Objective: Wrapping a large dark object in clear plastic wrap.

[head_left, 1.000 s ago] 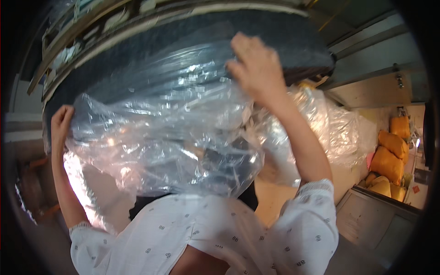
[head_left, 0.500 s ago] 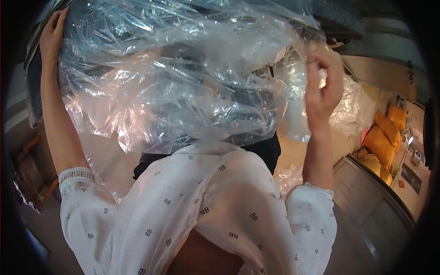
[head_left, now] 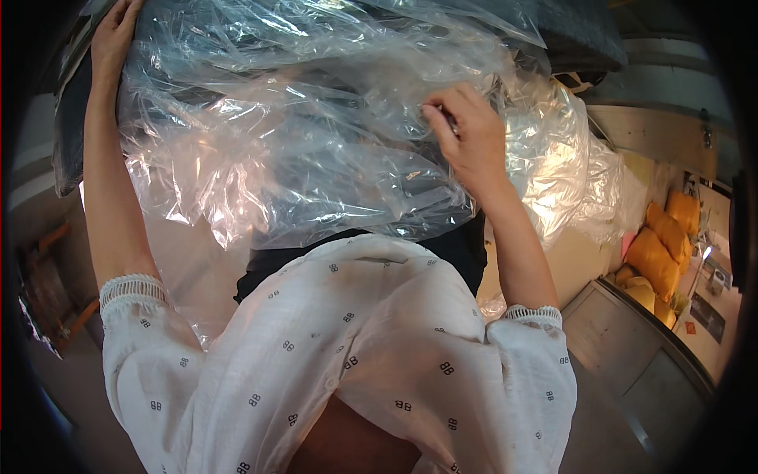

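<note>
Crumpled clear plastic film (head_left: 308,150) spreads in front of my body, over a dark, bulky thing that shows only dimly through it. At the film's far left edge my left hand (head_left: 113,39) is closed with bent fingers, next to a dark grey fabric-like edge (head_left: 69,146); the top of the frame cuts off part of the fingers. My right hand (head_left: 474,142) is over the right part of the film, fingers curled and thumb near the forefinger in a pinch. Whatever sits between those fingertips looks like film, though little of it shows.
A dark grey padded block (head_left: 580,35) stands at the far right. More bunched film (head_left: 564,166) lies on a pale surface on the right. Beyond it are a grey cabinet (head_left: 624,340) and several orange cushions (head_left: 654,257). A brown wooden frame (head_left: 59,268) is at left.
My right hand has moved left and inward over the film, from its right edge. The film at right has shifted. My left hand appears slightly farther right and up.
</note>
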The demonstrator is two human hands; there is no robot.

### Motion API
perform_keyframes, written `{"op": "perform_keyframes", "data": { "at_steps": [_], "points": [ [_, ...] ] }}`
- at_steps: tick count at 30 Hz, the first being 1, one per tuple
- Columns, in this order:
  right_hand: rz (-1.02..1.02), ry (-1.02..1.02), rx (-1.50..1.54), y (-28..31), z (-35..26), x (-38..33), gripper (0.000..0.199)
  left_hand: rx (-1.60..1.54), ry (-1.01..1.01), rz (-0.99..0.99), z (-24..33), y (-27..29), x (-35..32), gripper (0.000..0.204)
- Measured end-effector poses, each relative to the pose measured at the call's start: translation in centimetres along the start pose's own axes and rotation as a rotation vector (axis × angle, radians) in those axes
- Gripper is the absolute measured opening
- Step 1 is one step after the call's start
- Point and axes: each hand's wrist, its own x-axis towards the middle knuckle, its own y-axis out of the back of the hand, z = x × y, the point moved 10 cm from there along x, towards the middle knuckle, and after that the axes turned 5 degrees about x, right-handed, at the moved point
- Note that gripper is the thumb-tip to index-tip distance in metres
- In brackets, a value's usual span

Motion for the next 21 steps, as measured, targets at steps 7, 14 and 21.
{"op": "perform_keyframes", "data": {
  "at_steps": [7, 14, 21],
  "points": [
    [0.181, -0.299, 0.835, 0.5, 1.8, -0.9, 0.012, 0.047, 0.072, 0.049, 0.3, 0.6, -0.9, 0.029],
    [0.165, 0.204, -0.31, 0.8, -2.0, 0.3, 0.014, -0.051, 0.051, 0.054, 1.7, -0.2, -0.4, 0.029],
    [-0.117, -0.368, 1.321, 3.1, -0.5, 0.3, 0.019, -0.015, 0.01, 0.12, 2.5, 0.8, -0.5, 0.029]
  ]
}}
